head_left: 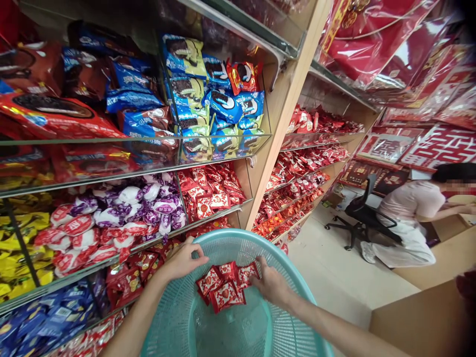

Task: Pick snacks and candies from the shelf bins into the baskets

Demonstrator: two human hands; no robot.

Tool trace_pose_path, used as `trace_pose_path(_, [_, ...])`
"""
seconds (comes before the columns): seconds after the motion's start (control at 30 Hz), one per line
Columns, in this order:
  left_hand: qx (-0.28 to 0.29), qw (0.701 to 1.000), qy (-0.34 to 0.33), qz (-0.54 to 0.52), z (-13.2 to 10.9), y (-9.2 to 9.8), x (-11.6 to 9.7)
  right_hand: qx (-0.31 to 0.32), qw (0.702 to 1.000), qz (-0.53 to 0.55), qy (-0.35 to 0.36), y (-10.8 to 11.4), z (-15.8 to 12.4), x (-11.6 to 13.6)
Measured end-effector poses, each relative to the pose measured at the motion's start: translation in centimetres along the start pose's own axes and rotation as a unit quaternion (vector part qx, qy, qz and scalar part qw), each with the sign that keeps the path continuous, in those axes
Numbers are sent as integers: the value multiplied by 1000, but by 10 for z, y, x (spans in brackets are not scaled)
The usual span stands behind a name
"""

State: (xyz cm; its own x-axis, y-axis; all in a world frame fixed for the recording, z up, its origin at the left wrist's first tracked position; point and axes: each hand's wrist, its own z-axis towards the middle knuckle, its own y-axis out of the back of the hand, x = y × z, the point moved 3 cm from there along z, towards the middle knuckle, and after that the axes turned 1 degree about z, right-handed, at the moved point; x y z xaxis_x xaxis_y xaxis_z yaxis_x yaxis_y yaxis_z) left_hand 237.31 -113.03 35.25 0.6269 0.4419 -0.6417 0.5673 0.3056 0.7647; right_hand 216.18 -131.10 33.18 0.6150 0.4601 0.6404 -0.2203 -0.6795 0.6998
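A teal plastic basket (297,267) with mesh sides stands in front of me. Inside it, toward the far left, lies a small pile of red wrapped candy packets (223,296). My right hand (274,283) reaches into the basket, its thumb and finger closed at the edge of a red candy packet (246,274) on the pile's right. Over the basket's left side is my left hand (184,260), thumb and forefinger loosely bent with a gap between them. Nothing shows in it.
Glass-edged shelves (148,144) hold biscuit packs (223,106), purple-and-white sweets (130,203) and red packets (211,193) close on the left. A wooden upright (282,114) divides them from further shelves. At right, a person (412,213) sits on a black chair (366,198).
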Motion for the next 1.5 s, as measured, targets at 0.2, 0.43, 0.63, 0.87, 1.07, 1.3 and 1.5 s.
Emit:
trace_pose_path(0.2, [2,1000,3,7,1,-2,4,-102,971,-168,136,37,3,59])
trace_pose_path(0.43, [-7,1000,-1,-7,1,-1,3,-192,932,132,279,78,28,141])
trace_pose_path(0.63, [-4,1000,-2,-2,1,-2,5,-172,924,221,260,67,54,151])
trace_pose_path(0.87, [7,1000,16,12,-1,1,0,-140,918,320,189,62,55,158])
trace_pose_path(1.07, [8,1000,-7,22,1,-1,3,-58,892,445,59,58,54,164])
trace_pose_path(1.3, [8,1000,-5,21,2,-3,5,-58,840,535,67,64,56,169])
trace_pose_path(1.5, [8,1000,-8,23,3,-2,3,-30,815,569,102,67,50,169])
